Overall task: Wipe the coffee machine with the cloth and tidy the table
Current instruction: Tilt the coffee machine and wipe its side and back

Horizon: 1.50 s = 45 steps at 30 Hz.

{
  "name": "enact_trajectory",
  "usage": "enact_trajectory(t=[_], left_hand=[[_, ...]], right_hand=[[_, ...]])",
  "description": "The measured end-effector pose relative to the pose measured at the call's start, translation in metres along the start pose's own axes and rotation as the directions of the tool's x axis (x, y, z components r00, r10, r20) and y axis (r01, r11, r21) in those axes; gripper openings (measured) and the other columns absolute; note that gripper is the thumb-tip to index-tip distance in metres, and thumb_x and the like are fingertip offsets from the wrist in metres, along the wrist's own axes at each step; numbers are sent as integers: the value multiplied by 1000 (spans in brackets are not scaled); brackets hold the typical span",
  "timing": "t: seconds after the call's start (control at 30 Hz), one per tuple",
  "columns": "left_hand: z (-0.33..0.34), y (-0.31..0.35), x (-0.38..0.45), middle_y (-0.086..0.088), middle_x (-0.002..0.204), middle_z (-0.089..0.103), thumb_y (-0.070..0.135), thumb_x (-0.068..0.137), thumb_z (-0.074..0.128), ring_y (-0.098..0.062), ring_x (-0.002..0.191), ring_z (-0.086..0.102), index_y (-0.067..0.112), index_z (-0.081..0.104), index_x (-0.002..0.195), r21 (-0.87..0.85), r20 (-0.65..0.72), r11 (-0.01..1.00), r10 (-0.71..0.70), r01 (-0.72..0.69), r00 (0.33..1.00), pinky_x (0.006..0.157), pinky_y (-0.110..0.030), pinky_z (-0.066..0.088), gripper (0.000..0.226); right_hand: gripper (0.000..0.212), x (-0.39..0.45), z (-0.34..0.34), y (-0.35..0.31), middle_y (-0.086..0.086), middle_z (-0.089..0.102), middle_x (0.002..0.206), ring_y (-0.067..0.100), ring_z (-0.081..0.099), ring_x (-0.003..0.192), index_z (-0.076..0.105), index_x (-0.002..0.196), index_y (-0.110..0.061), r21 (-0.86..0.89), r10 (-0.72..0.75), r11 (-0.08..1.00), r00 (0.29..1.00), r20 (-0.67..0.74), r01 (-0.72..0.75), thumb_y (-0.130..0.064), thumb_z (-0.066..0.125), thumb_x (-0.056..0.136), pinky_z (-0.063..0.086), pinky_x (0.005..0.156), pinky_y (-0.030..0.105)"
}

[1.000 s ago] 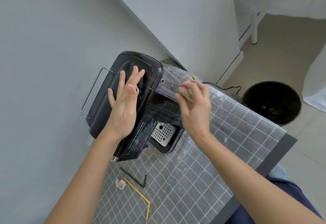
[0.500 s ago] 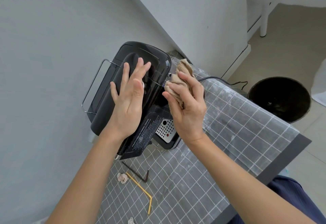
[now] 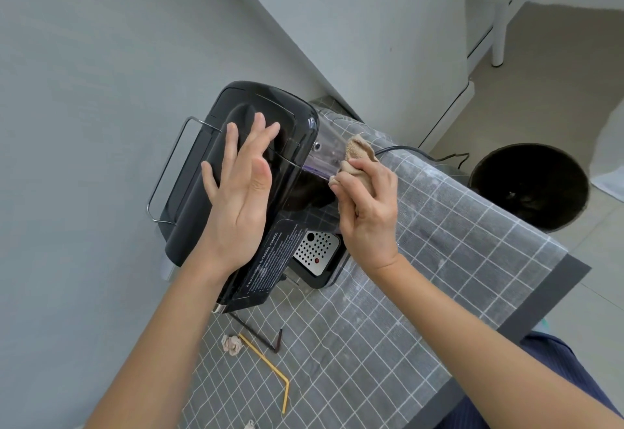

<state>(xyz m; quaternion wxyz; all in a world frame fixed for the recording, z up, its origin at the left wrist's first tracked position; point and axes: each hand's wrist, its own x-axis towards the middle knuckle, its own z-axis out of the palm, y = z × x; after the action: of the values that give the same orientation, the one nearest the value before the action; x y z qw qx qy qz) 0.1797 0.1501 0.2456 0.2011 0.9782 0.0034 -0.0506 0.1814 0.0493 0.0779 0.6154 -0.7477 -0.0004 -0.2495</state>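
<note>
Since a moment ago my right hand (image 3: 368, 205) has slid its pinching grip on the cloth (image 3: 359, 155) along the clear tank, while my left hand (image 3: 236, 188) stays spread flat on the coffee machine (image 3: 270, 117), hard against the wall. Straws (image 3: 266, 361) and a paper scrap (image 3: 231, 344) lie on the checked surface (image 3: 439, 242); a bin (image 3: 530, 185) stands on the floor off its far edge.

1. One view only: head cam, wide-angle, worn by the person, no 2nd view to overlap with.
2. Looks fwd and steeply down; both forearms enter from the bottom edge.
3. Close range: coffee machine (image 3: 256, 171) fills centre frame, worktop (image 3: 422, 293) runs diagonally lower left to right.
4. Horizon tilted; wall takes the left and top, floor and black bin (image 3: 530, 185) at far right.
</note>
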Motion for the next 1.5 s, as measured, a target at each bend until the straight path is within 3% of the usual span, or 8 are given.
enact_trajectory(t=[0.17,0.27,0.6,0.9,1.03,1.27,1.4,1.5], left_hand=[[-1,2,0,28,157,9,70,86,-1,6,144,-14,41,25,147,10,10,1000,-7,7,1000,114,-52,-20,73],[-1,3,0,29,157,9,70,87,-1,6,144,-14,41,25,147,11,-2,1000,-1,1,1000,114,-52,-20,72],[-3,0,1,27,158,9,66,88,1,7,143,-15,40,25,148,-7,8,1000,-14,14,1000,113,-48,-22,70],[-3,0,0,27,158,9,65,89,2,5,144,-14,41,25,147,12,22,1000,2,-3,1000,113,-53,-20,67],[-2,0,0,27,158,9,66,89,2,5,144,-14,42,26,146,-6,20,1000,7,-7,1000,113,-50,-21,67],[-3,1,0,26,158,9,70,85,-3,6,144,-14,41,25,147,-21,10,1000,-9,9,1000,112,-45,-23,74],[-4,-1,2,29,157,11,74,81,-6,5,144,-13,45,27,145,-78,11,997,-20,21,1000,114,-54,-18,77],[-4,-3,2,31,156,10,77,80,-6,4,145,-12,49,28,143,-113,30,993,-33,36,999,115,-57,-11,77]], right_hand=[[7,0,-10,7,8,64,111,28,57,104,68,97,-11,112,88,989,993,77,-96,-9,69,90,49,92,44],[30,12,-18,-17,-1,68,106,20,65,99,55,108,-20,256,253,929,964,86,-266,-20,76,86,55,84,40],[5,17,-15,5,-9,62,90,23,60,88,76,85,-19,110,320,933,930,183,-343,-23,78,82,53,80,45],[16,27,-8,-29,1,61,111,25,54,106,70,103,-14,181,161,965,975,150,-188,-24,64,92,47,93,40],[50,2,15,3,6,18,163,17,13,152,33,151,-16,166,455,854,862,223,-494,-34,34,105,18,120,22],[59,-15,27,1,1,28,161,12,20,150,27,154,-14,244,745,621,658,113,-745,-41,26,101,19,122,42],[55,-11,27,-73,10,12,164,18,6,153,21,153,-1,398,489,777,866,103,-487,-17,37,103,11,125,38],[58,-29,34,-102,24,2,162,35,0,153,16,150,10,468,324,815,938,121,-341,-5,42,100,12,123,52]])
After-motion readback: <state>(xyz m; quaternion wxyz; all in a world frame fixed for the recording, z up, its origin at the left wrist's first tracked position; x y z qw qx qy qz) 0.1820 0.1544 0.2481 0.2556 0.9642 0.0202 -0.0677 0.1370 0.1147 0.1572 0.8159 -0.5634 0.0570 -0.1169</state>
